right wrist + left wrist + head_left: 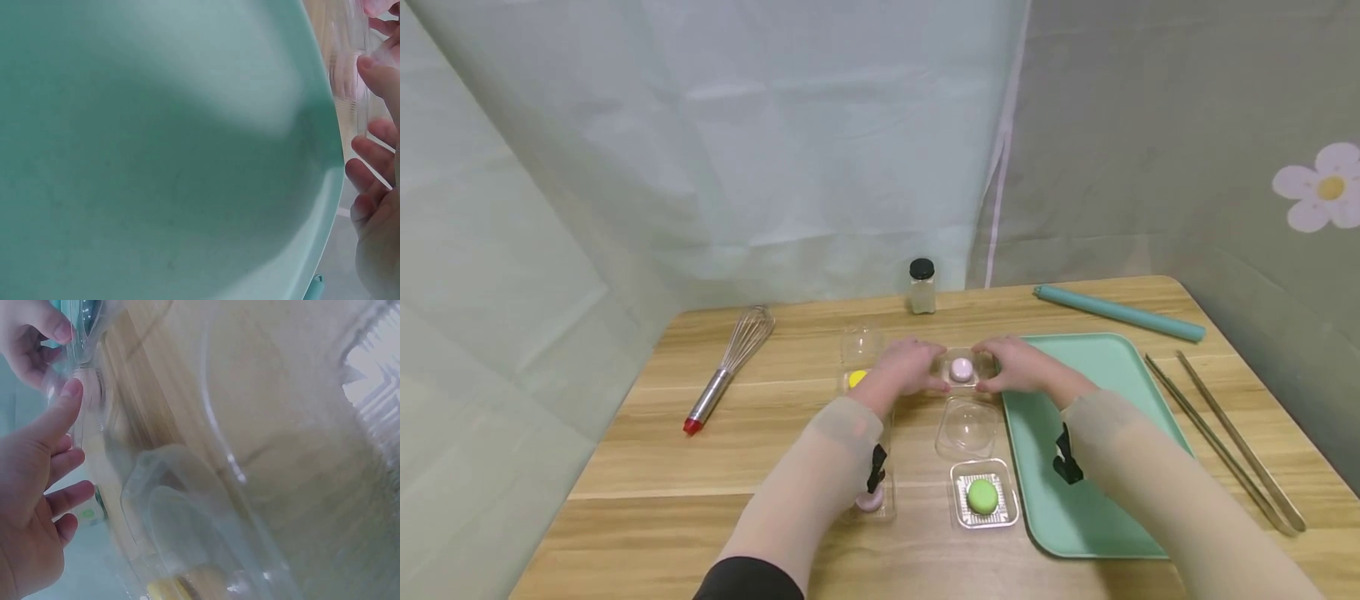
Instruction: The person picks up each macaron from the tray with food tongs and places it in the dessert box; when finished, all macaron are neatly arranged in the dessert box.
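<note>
A small clear plastic box [951, 384] with a pale pink macaron [962, 370] in it sits between both hands. My left hand [906, 367] grips its left side, thumb toward me and fingers at the far edge. On the opposite side my right hand [1022, 364] holds it the same way. In the left wrist view, the left thumb [72, 390] lies at the box's edge. Nearer to me, another clear box holds a green macaron [982, 497], its domed lid [967, 427] folded back. A yellow macaron [858, 378] and a lilac macaron [870, 499] are partly hidden by my left arm.
A mint-green tray [1105, 367] lies under my right forearm, with metal tongs [1225, 442] to its right. Behind stand a black-capped glass jar [922, 287] and a blue-green rod [1120, 312]. A whisk [730, 367] lies at the left. Fabric hangs behind the table.
</note>
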`<state>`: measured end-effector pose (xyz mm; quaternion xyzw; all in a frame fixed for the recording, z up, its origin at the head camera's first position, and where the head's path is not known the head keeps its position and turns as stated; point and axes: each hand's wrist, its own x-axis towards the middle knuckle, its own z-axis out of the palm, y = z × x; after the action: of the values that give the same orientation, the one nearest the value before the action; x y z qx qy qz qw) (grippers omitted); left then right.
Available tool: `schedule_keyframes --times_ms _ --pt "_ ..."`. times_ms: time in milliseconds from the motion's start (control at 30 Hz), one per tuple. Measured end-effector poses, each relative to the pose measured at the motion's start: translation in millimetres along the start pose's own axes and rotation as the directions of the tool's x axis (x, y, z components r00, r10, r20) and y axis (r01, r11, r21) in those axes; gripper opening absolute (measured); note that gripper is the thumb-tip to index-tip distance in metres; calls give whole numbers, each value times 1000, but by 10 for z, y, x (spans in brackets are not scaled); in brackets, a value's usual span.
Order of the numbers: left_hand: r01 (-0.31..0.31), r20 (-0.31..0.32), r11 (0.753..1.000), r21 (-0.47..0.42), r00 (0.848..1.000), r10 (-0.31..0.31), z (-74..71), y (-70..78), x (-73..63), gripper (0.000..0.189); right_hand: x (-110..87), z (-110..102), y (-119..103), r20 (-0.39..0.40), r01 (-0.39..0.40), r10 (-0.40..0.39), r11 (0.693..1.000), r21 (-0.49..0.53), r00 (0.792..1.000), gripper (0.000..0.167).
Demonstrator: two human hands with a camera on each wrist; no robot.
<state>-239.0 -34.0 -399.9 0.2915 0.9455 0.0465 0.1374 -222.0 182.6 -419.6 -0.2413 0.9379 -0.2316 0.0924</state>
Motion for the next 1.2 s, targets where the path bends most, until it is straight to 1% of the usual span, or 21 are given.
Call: schedule_keyframes --times_ms 167,267,433,500,667,767,967,1100,1200 --pt "12 -11 1000 18 1000 -11 6 32 16 73 -18 -28 -1 1 -9 9 1000 -2 1000 69" --pt "17 -13 1000 5 1000 -17 -3 31 16 74 -24 -41 4 10 -17 17 1000 1 1000 70" --pt "-5 -49 999 -35 999 4 -75 -53 -10 75 -28 -102 23 24 -30 30 999 29 999 76" --pt "2 -74 1000 -26 997 -3 -116 -121 -35 75 -19 -138 28 23 -33 32 999 37 999 78" --pt "61 -106 998 -16 992 -62 -191 -373 -141 74 72 -191 -41 20 -22 20 998 61 1000 78" --pt "78 -118 996 -43 990 -82 -209 -547 -228 73 174 -185 -141 20 -9 7 998 58 1000 76" --pt "121 -150 990 -72 980 -131 -178 -861 -404 72 456 -133 -434 29 43 -43 999 2 999 70" --pt "136 -163 986 -99 975 -151 -147 -999 -495 75 591 -92 -596 44 40 -39 999 -17 998 69" --pt "159 -163 980 -122 971 -177 -137 -1085 -545 76 675 -60 -693 59 17 -17 1000 0 998 69"
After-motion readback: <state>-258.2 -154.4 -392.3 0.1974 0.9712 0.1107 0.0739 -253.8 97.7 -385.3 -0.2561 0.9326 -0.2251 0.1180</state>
